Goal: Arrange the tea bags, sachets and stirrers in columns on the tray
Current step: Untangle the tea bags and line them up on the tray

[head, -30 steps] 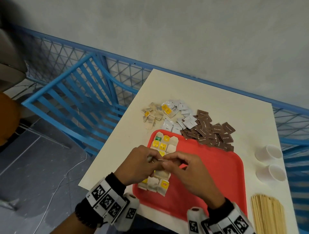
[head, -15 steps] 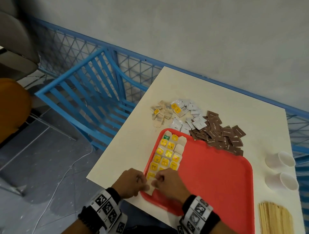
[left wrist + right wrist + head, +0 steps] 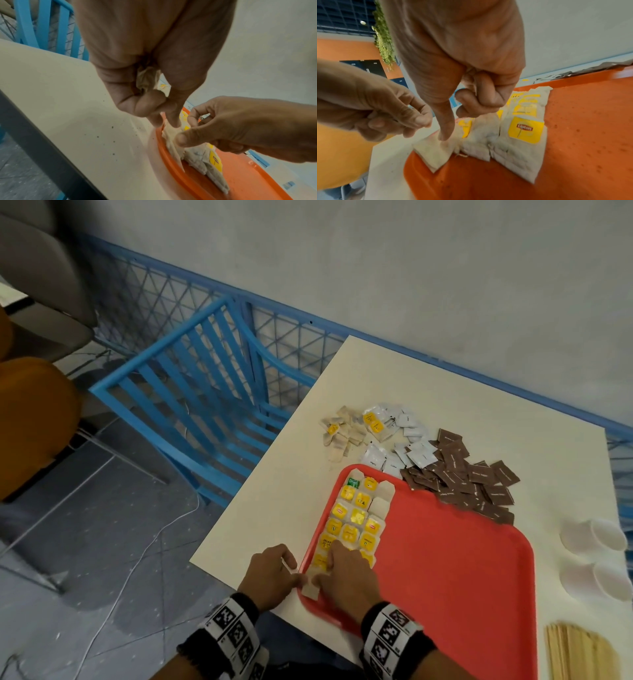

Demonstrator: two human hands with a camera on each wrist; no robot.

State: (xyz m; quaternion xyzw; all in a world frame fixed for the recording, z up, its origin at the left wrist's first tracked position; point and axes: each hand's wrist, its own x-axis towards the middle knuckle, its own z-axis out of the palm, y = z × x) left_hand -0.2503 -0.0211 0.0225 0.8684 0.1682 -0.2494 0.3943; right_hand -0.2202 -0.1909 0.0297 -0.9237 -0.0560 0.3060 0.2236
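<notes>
Pale worktop (image 3: 428, 392) carries the red tray (image 3: 462, 559); my right hand (image 3: 346, 577), fingers curled empty, thumbs a tea bag (image 3: 433, 151) flat at the rim just beneath them. Fingers of my left hand (image 3: 270, 573) clutch spare tea bags (image 3: 147, 79). A sideways push could tip it off.

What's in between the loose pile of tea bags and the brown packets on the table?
White sachets lie between the loose tea bags and the brown sachets, as the head view shows.
</notes>
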